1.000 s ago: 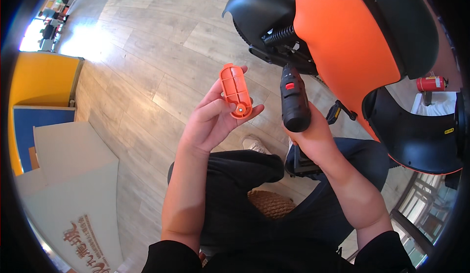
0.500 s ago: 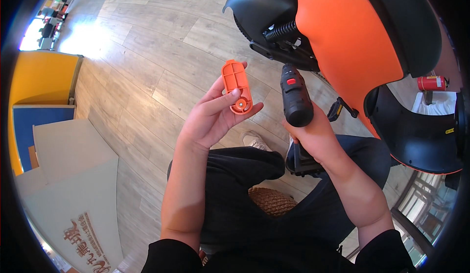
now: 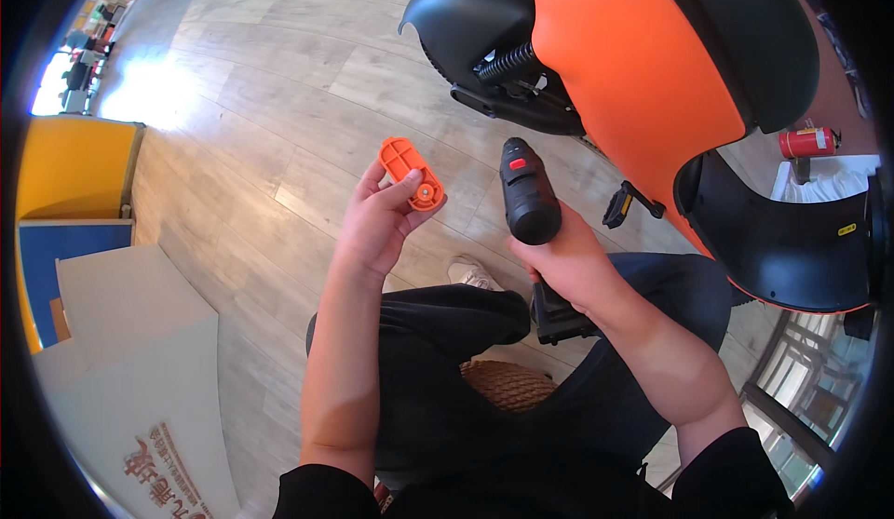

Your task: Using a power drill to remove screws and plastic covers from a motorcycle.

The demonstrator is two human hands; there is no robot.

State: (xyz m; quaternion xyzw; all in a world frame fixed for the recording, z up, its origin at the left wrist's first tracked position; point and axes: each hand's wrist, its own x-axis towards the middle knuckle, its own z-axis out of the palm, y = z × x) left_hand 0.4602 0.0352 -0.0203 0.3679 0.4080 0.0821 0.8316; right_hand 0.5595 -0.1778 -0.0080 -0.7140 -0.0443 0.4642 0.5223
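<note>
My left hand [image 3: 377, 226] is closed on a small orange plastic cover [image 3: 406, 167], thumb across its ribbed inner face. A round boss with a metal-looking screw shows at the cover's lower end. In my right hand [image 3: 573, 256] is a black cordless drill [image 3: 529, 193] with a red switch on top, gripped by its handle; its nose points away from me and its battery base hangs by my knee. Cover and drill are apart. Ahead and to the right stands an orange and black electric scooter [image 3: 643, 63], touched by neither hand.
The scooter's pedal [image 3: 616, 210] sticks out right of the drill. A red fire extinguisher [image 3: 808, 142] stands at the far right. To the left are a grey panelled box [image 3: 140, 333] and a yellow and blue partition [image 3: 79, 170]. A woven seat [image 3: 507, 384] is beneath me, on a wood-plank floor [image 3: 307, 81].
My left hand has shifted left and tilted the orange cover, its top leaning left. The drill in my right hand has moved left and slightly down. The view has shifted a little.
</note>
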